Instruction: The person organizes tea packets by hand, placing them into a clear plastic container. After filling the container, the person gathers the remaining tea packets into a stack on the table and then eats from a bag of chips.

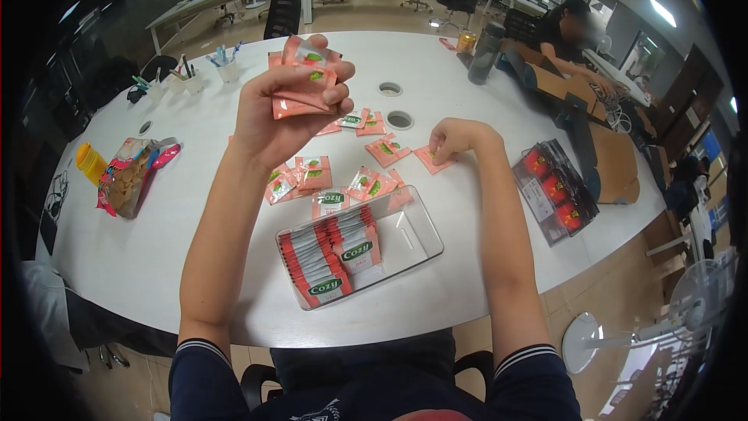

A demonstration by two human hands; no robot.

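My left hand (269, 113) is raised over the table, its fingers closed round several pink sachets (302, 101) with a green print. Lower and to the right, my right hand (466, 139) has its fingers curled and pinched at the edge of one pink sachet (430, 160) lying on the table. Between my forearms stands a clear plastic box (413, 261). Rows of upright sachets (312, 253) marked "Cozy" fill its left and middle parts; its right end shows bare plastic. More loose sachets (314, 174) lie scattered behind the box, some overlapping.
To the left lie an opened snack bag (128, 179) and a yellow bottle (91, 164). Pen cups (227, 70) stand farther back. On the right are a dark pack with red pictures (553, 191), a dark bottle (486, 53) and an open cardboard box (604, 156). A person (565, 39) sits beyond.
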